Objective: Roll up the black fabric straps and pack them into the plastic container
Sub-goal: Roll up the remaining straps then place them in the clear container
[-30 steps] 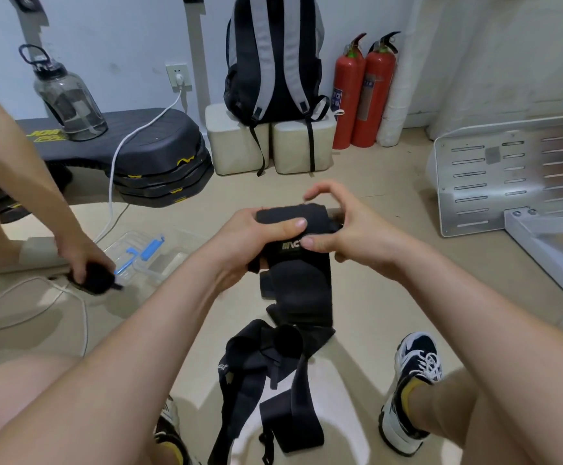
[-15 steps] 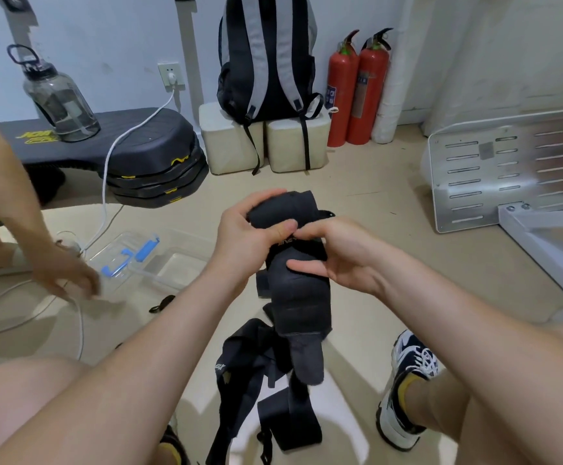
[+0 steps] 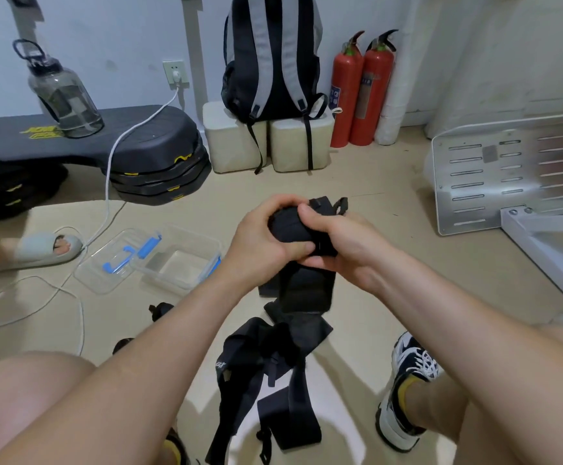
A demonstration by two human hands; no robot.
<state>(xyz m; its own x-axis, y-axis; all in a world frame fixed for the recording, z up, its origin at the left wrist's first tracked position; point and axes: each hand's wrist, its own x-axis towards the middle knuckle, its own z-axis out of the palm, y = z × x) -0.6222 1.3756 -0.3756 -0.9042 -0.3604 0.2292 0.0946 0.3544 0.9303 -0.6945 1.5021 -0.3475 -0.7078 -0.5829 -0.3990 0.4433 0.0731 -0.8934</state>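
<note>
Black fabric straps (image 3: 292, 226) are partly rolled into a tight bundle, held up between both hands. The left hand (image 3: 260, 245) grips the roll on one side and the right hand (image 3: 345, 250) grips the other, fingers curled round it. The loose end hangs down to the floor (image 3: 374, 182). The plastic container (image 3: 159, 280) sits open on the floor, left of the hands.

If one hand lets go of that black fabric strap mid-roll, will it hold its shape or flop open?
Probably floppy: below the roll, the black fabric strap hangs limp and creased. The roll would likely spring loose, since the left hand and right hand both grip it. It looks light, not fragile.
</note>
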